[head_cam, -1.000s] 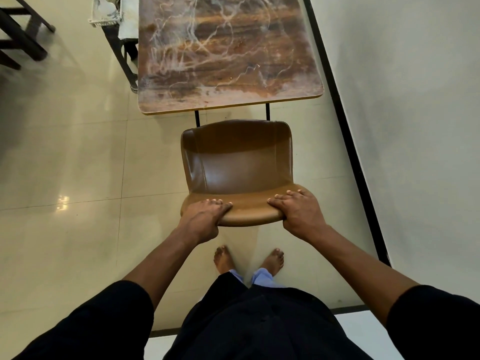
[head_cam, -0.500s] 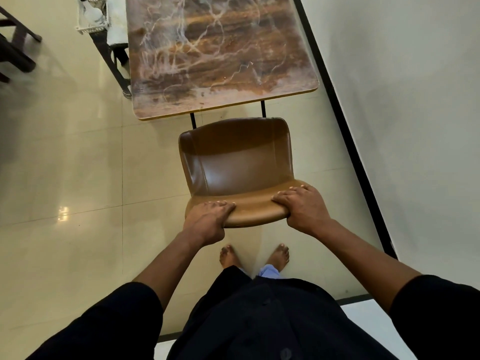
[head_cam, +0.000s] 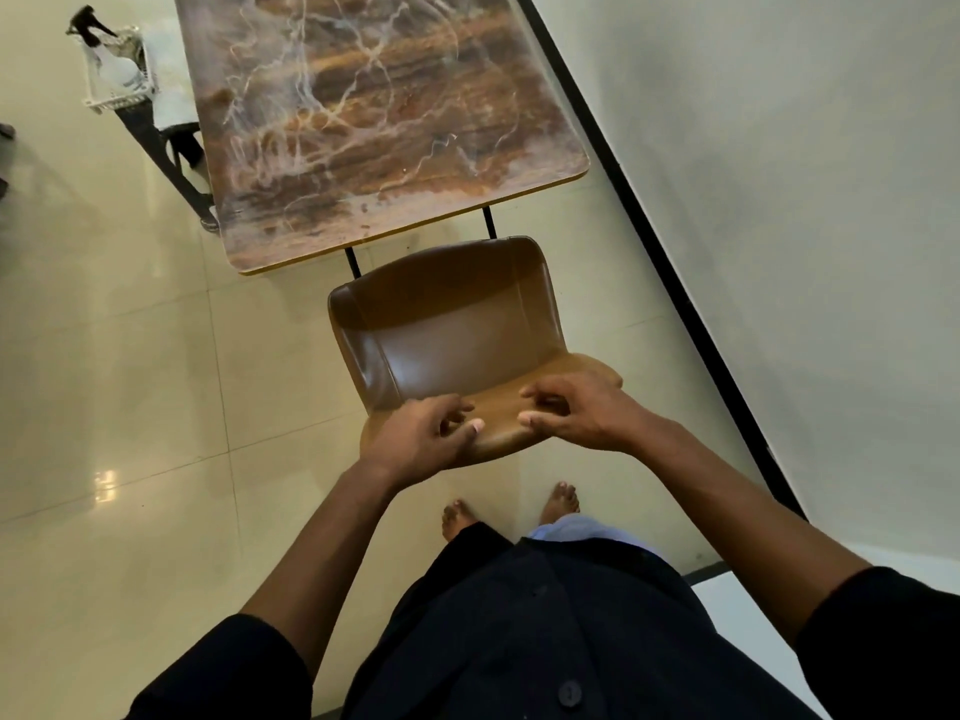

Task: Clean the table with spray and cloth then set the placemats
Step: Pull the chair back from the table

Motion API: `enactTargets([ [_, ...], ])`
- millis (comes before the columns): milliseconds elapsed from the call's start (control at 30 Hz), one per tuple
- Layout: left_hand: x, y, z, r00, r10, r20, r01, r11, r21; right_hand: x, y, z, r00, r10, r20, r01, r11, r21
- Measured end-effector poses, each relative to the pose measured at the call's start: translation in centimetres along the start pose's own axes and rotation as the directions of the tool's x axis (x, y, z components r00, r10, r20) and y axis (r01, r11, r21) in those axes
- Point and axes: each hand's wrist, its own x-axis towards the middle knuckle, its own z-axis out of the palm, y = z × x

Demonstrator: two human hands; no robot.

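Both hands had come off the chair's (head_cam: 452, 335) back rail since half a second before: the left hand (head_cam: 421, 439) and right hand (head_cam: 576, 413) now hovered just above it, fingers loosely curled and apart, holding nothing. The table (head_cam: 384, 122) stood straight ahead beyond the chair, one long side near the wall (head_cam: 779, 200). Its marbled brown top looked hard, flat and glossy, so a cloth would likely glide and spray would bead on it. The spray bottle (head_cam: 104, 54) stood in a white basket (head_cam: 111, 98) left of the table, best taken by its neck, and probably light. No placemats could be made out. The chair, set close at the table's near end, blocked that approach.
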Motion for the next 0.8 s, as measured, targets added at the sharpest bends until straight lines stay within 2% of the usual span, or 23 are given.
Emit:
enactTargets([
  [133,0.9,3.5,-0.8,0.996,0.007,-0.094,-0.015,0.996,-0.091,-0.8,0.2,-0.9,0.967,0.046,-0.251,0.030,0.957,0.289],
  [233,1.9,6.5,-0.9,0.989,0.035,-0.144,-0.059,0.984,-0.171,-1.3,1.4,-2.5,0.944,0.066,-0.324,0.084,0.899,0.429],
  [367,4.1,10.6,0.1,0.978,0.052,-0.202,-0.110,0.952,-0.286,-1.9,4.8,-6.0,0.917,0.070,-0.393,0.152,0.849,0.505],
  [633,11.9,22.2,3.4,0.948,-0.039,-0.317,-0.120,0.876,-0.467,-3.3,14.6,-16.4,0.919,0.126,-0.372,0.160,0.745,0.648],
  [800,17.6,29.5,5.2,0.932,-0.108,-0.347,-0.104,0.835,-0.540,-3.1,20.9,-23.1,0.926,0.143,-0.349,0.129,0.748,0.651],
])
